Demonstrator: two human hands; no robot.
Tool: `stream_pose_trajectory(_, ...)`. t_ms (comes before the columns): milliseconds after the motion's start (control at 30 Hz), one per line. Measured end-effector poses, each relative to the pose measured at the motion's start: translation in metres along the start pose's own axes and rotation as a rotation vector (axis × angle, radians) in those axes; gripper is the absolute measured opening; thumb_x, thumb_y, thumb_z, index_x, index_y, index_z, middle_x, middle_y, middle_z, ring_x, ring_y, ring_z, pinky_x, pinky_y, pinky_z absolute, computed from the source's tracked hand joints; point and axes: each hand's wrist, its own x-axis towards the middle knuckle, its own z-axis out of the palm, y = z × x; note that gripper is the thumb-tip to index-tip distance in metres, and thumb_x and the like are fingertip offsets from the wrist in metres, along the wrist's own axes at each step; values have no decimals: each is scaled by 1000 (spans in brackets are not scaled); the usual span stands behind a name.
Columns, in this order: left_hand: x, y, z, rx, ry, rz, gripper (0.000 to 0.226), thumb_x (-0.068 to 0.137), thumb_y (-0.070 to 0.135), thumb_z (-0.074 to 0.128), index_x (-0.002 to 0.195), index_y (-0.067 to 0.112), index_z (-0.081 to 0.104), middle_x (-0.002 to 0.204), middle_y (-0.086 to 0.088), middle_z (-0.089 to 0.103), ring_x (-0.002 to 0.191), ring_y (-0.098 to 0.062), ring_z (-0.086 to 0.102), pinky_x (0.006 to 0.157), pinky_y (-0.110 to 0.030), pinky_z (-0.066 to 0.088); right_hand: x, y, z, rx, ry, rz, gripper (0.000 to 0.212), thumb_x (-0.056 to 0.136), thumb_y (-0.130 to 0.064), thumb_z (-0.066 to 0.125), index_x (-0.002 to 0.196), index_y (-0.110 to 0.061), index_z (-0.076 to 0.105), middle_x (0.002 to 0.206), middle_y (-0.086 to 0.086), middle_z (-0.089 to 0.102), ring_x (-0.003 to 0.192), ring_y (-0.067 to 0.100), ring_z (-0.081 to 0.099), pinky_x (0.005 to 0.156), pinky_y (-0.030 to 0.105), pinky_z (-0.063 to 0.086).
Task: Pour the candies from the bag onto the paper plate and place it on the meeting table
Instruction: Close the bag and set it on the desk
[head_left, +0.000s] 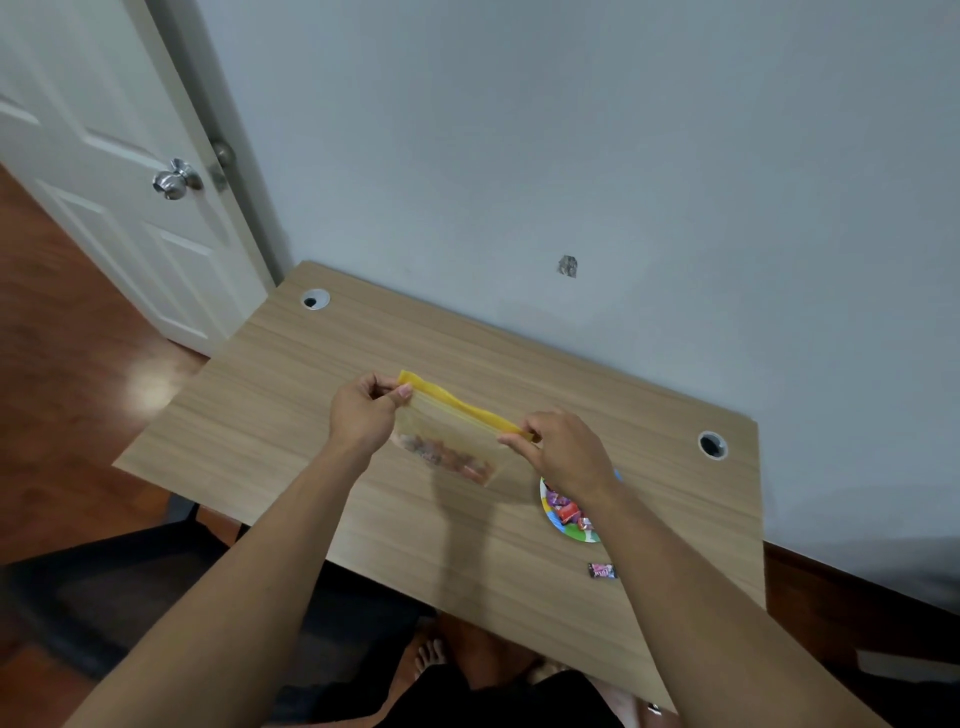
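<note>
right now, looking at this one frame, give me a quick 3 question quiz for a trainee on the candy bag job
1. True or false: the zip bag is empty.
2. Which hand hides part of the paper plate? A) left hand B) right hand C) neither
3. Fill in: one loose candy lies on the ___, nearer the person than the plate.

Key
1. False: candies still sit in the bag's bottom while the left hand and right hand pinch its yellow zip strip at either end.
2. B: the right hand and wrist cross over the plate, which already holds some candies.
3. Table.
</note>
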Motion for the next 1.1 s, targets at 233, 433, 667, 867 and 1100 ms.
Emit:
stream_pose_trajectory(233,-6,-8,-12,-17,-65,-48,19,96,10,78,81,18,71,79,2,76,77,-11,69,77,-34,55,-5,-4,2,-94,-8,-107,52,97,-67,58,74,-20,64,77,-4,67,88,22,58,65,43,50)
stream_pose_trajectory(433,-10,-17,-14,-48,-95,-134,25,101,9,72,79,18,67,83,-5,74,81,-14,70,83,-39,58,-6,-1,20,-68,20,-262,38,100,-45,67,81,-13,64,82,6,69,87,31,60,74,36,38)
stream_pose_trajectory(667,-15,-44,-10,-46,-81,-248,28,105,12,66,78,17,67,87,-11,73,94,-27,70,80,-41,59,-27,10,37,65,-83,-136,23,104,-27,65,92,-8,71,94,10,73,96,31,59,83,38,42)
stream_pose_trajectory(867,-17,-61,3,10,-81,-291,22,106,16,66,83,18,68,99,-11,74,100,-27,72,85,-43,59,-51,25,49,246,-47,44,19,104,-27,64,98,-12,75,90,-7,67,89,19,59,80,36,45)
stream_pose_trajectory(1100,3,-70,4,337,-100,-159,43,100,27,62,141,15,70,147,-13,69,133,-31,67,116,-44,51,-90,85,44,321,-5,324,17,103,-20,64,115,-19,76,115,-4,78,100,16,72,91,36,57)
